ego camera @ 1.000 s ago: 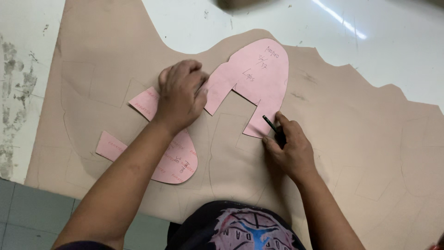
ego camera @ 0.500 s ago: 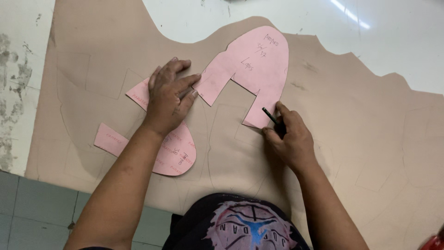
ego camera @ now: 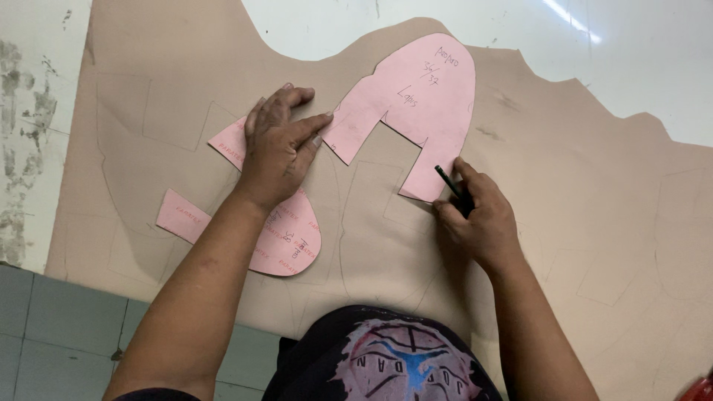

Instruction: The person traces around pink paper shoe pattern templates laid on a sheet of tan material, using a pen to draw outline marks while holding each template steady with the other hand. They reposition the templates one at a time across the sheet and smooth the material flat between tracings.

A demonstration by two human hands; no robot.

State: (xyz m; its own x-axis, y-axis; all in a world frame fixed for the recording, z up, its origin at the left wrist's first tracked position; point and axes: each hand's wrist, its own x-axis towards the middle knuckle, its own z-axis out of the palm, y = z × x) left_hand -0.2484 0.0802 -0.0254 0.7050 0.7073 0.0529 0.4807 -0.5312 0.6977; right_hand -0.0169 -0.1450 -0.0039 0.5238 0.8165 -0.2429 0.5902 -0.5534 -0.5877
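Observation:
A large tan sheet of leather-like material (ego camera: 579, 208) lies flat, with faint traced outlines on it. On it rests a pink arch-shaped paper pattern (ego camera: 423, 104) with handwriting. My left hand (ego camera: 278, 145) presses flat, fingertips touching the arch pattern's left leg, palm over another pink pattern (ego camera: 286, 241) that curves below my wrist. My right hand (ego camera: 479, 215) grips a dark pencil (ego camera: 449, 180), its tip at the bottom edge of the arch pattern's right leg.
A white tabletop (ego camera: 594, 52) shows beyond the sheet's wavy upper edge and a stained strip (ego camera: 26, 134) at the left. Grey floor tiles (ego camera: 52, 341) lie below the table edge. My dark printed shirt (ego camera: 394, 364) is at the bottom centre.
My left hand slid a little toward the arch pattern's left leg. The pencil stays at the right leg's lower edge. The view shifted slightly.

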